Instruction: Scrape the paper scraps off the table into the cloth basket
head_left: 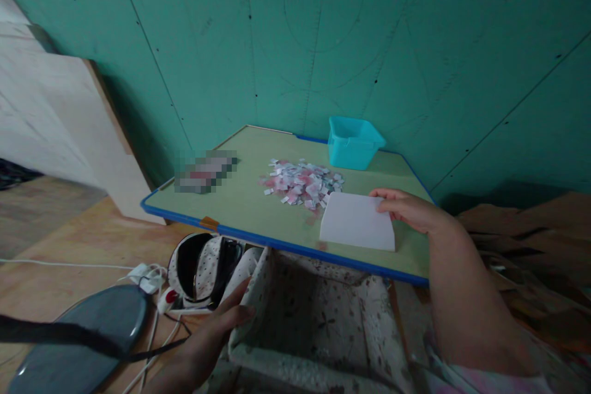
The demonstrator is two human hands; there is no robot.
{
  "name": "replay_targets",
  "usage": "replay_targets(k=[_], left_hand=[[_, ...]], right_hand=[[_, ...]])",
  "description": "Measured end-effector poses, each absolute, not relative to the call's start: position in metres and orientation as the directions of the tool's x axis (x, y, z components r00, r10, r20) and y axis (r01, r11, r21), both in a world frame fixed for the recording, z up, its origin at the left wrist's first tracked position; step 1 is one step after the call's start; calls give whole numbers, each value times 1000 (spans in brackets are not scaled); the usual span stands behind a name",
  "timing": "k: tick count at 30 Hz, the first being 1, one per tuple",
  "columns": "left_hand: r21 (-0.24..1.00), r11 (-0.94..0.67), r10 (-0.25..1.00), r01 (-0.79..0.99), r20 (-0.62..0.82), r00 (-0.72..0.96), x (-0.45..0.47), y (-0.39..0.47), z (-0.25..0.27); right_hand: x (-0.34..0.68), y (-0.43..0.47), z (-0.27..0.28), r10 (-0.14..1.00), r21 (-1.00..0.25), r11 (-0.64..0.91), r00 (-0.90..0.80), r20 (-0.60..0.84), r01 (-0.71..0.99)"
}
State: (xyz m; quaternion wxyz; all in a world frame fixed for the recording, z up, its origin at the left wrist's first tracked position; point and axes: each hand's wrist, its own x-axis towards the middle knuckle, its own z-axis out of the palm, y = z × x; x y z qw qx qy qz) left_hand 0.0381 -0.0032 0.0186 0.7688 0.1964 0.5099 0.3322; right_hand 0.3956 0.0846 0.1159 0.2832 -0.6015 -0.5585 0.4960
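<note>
Touching the near left side of the fabric-lined basket [295, 370] is the left hand [224, 323]; its fingers are partly hidden, so I cannot tell if it grips. Farther, on the right part of the desk [240, 212], the right hand [399, 208] pinches the white board [355, 221] by its right far edge. The step in hand seems to be placing this board beside the paper scraps [302, 183], at their near right. Moving it next would call for a firm pinch and a steady basket. At the far right stands the blue box [353, 151].

White panel [357, 221], brown-flowered pale basket [314, 373]
</note>
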Motion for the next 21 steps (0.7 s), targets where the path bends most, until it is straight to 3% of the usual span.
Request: replay_targets(k=[9, 15, 21], left_hand=[[702, 660, 751, -268, -624, 216, 40, -6, 20], [610, 745, 667, -268, -686, 292, 45, -5, 26], [634, 732, 681, -250, -683, 263, 44, -5, 23]], right_hand=[[394, 82, 116, 936, -894, -216, -176, -303, 394], [389, 80, 118, 917, -895, -251, -206, -343, 369], [387, 78, 119, 921, -910, -231, -225, -319, 343]])
